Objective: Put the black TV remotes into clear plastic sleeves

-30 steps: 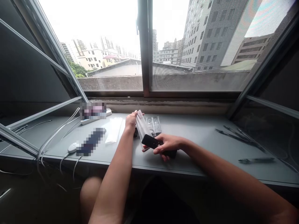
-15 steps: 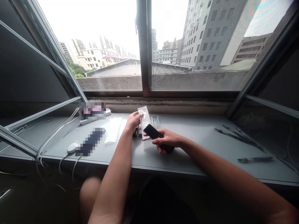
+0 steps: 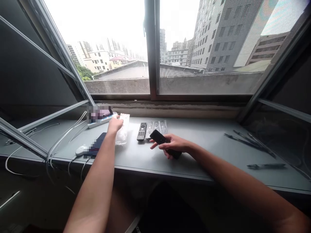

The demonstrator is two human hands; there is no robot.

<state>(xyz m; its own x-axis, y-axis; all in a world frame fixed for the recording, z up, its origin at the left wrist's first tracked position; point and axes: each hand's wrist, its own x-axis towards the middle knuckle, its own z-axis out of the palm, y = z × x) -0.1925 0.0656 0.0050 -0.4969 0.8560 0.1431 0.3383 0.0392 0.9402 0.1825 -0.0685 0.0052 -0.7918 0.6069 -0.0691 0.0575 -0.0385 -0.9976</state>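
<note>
My left hand (image 3: pixel 115 125) is closed on the upper edge of a clear plastic bag (image 3: pixel 122 131) at the left of the desk, beside the power strip. In my right hand (image 3: pixel 173 145) is a slim black remote control (image 3: pixel 157 137), held tilted above the desk with the fingers wrapped under it and the thumb on top. A second black remote control (image 3: pixel 141 132) lies on the desk, its buttons facing up. Right next to it are clear plastic sleeves (image 3: pixel 160 125), partly behind the remote in my right hand.
A white power strip (image 3: pixel 102 121) stands at the back left, with white cables (image 3: pixel 65 132) running over the desk edge. A dark phone-like object (image 3: pixel 98 145), partly blurred out, and a white round charger (image 3: pixel 81 150) lie nearer. Several pens (image 3: pixel 250 142) lie at right.
My left hand has moved left with a plastic bag, from the middle to where another bag lay. The remote with buttons on the desk is now uncovered. My right hand has hardly moved.
</note>
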